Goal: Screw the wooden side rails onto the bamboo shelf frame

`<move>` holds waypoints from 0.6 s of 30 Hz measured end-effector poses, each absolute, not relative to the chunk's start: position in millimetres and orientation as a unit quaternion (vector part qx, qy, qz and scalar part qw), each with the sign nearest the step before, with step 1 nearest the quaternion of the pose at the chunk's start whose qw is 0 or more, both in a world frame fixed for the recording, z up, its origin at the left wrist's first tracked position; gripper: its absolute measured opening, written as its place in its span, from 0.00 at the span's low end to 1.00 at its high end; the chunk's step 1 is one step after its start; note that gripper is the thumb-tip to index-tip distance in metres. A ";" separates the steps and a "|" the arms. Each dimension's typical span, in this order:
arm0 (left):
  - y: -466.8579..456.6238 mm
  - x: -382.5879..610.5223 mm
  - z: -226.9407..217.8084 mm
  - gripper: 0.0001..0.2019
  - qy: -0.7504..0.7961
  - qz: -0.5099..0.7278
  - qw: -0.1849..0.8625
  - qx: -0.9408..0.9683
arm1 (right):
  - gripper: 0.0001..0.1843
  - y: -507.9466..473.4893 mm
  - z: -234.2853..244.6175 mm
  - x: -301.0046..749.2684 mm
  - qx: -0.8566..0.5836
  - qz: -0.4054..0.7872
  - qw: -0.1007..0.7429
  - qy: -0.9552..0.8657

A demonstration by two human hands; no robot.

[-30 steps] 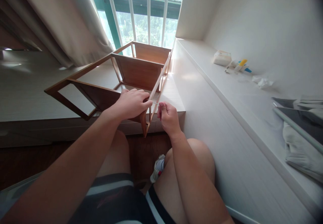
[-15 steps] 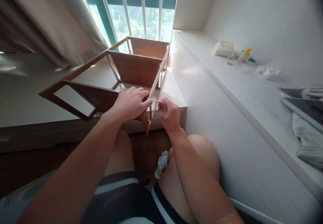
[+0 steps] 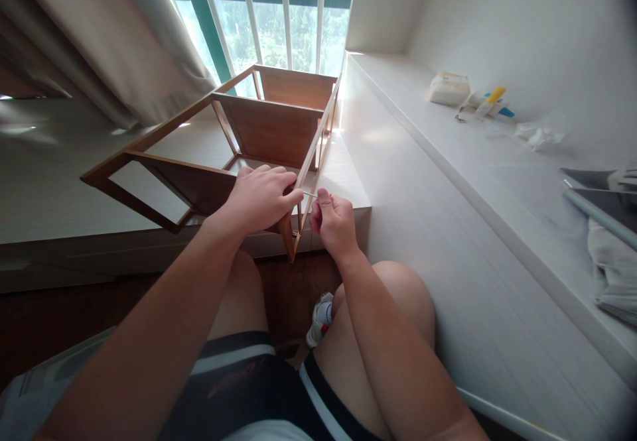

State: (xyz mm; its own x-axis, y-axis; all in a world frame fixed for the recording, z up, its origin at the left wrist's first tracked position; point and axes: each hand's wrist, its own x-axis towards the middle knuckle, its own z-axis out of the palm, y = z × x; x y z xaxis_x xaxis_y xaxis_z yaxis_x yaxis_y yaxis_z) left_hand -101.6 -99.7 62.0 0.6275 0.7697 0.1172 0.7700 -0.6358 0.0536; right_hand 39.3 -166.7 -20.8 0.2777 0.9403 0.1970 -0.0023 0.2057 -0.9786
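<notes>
A brown wooden shelf frame (image 3: pixel 269 132) lies on its side on a pale raised platform (image 3: pixel 50 195), its near corner hanging over the edge. My left hand (image 3: pixel 261 197) is wrapped round the frame's near panel and side rail. My right hand (image 3: pixel 332 221) is closed in a fist on a thin metal hex key (image 3: pixel 309 194), whose tip meets the side rail just by my left fingertips. My bare knees are below both hands.
A long white ledge (image 3: pixel 448 162) runs along the right wall, carrying a white packet (image 3: pixel 449 88), small tubes (image 3: pixel 490 101), crumpled paper (image 3: pixel 537 137) and grey cloth (image 3: pixel 614 262). A beige curtain (image 3: pixel 114 43) and a barred window (image 3: pixel 279 23) are behind. A small white item (image 3: pixel 321 315) lies on the dark floor.
My right fist has turned slightly at the side rail with the metal key. The left hand keeps its grip. The view has shifted a little.
</notes>
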 end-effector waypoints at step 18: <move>-100.0 -101.4 61.2 0.16 -0.433 -0.068 0.001 -0.899 | 0.29 -168.0 -15.6 48.4 -0.480 0.412 0.599 -0.492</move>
State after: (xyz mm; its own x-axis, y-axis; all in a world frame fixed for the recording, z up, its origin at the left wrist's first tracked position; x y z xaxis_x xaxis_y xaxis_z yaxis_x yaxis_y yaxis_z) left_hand -101.4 -100.0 61.2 0.6158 0.7783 0.1225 0.7787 -0.6249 0.0561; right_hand 48.4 -168.0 -15.6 0.1766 0.9649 0.1944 -0.0209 0.2011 -0.9793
